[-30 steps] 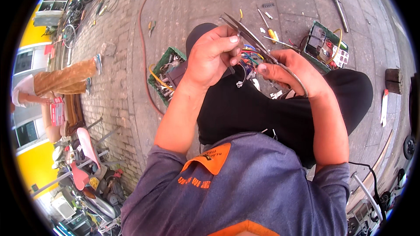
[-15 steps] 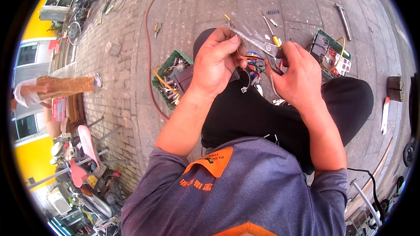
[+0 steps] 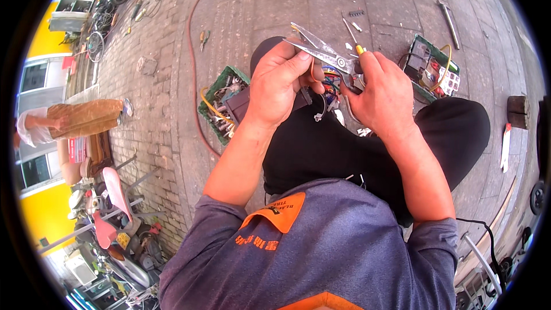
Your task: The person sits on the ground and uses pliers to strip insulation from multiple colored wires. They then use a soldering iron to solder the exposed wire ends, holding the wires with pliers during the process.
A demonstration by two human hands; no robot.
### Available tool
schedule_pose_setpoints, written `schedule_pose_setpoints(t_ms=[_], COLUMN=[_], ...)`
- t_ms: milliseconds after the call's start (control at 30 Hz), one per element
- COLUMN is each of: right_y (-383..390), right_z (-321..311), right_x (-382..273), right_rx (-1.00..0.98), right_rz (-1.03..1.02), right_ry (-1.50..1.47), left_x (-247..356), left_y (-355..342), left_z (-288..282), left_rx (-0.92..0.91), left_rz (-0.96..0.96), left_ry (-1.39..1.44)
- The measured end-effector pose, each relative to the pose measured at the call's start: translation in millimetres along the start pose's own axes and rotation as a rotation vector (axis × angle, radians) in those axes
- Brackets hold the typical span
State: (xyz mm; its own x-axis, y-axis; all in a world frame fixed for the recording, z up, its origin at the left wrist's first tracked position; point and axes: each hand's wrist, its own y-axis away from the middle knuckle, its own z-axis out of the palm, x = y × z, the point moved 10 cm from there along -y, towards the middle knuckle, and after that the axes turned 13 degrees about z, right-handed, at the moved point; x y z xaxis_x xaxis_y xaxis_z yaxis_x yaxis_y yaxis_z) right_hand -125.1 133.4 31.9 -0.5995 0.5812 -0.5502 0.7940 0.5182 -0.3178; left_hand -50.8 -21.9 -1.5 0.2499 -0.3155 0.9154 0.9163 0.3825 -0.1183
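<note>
My left hand (image 3: 282, 83) pinches a bundle of thin coloured wires (image 3: 328, 77) in front of my knees, with an orange wire looped at the fingertips. My right hand (image 3: 381, 93) is closed on the handles of metal scissors (image 3: 321, 50), whose open blades point up and left, over the left thumb. A small connector (image 3: 317, 116) dangles from the wires below the left hand. Both hands sit close together above my black trousers (image 3: 356, 155).
A green circuit box with wires (image 3: 221, 103) lies left of my knee; another green board (image 3: 430, 69) lies to the right. A red cable (image 3: 192, 51), screwdrivers (image 3: 351, 37) and a wrench (image 3: 449, 20) lie on the brick paving. A seated person's leg (image 3: 80, 117) is far left.
The hands have drawn closer together. The right hand has moved up onto the scissors handles, and the blades now reach over the left thumb near the wires.
</note>
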Motion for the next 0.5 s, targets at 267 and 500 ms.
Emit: schedule_pose_setpoints(t_ms=[267,500], right_y=[-2,-6], right_z=[11,10], right_x=[9,14], right_rx=[-0.080,-0.151], right_rz=[0.050,0.207], right_ry=[-0.039,-0.213], left_x=[-1,0], left_y=[-4,-4], left_z=[-2,-4], left_rx=[0.012,0.080], left_rz=[-0.029,0.008], left_ry=[0.067,0.071])
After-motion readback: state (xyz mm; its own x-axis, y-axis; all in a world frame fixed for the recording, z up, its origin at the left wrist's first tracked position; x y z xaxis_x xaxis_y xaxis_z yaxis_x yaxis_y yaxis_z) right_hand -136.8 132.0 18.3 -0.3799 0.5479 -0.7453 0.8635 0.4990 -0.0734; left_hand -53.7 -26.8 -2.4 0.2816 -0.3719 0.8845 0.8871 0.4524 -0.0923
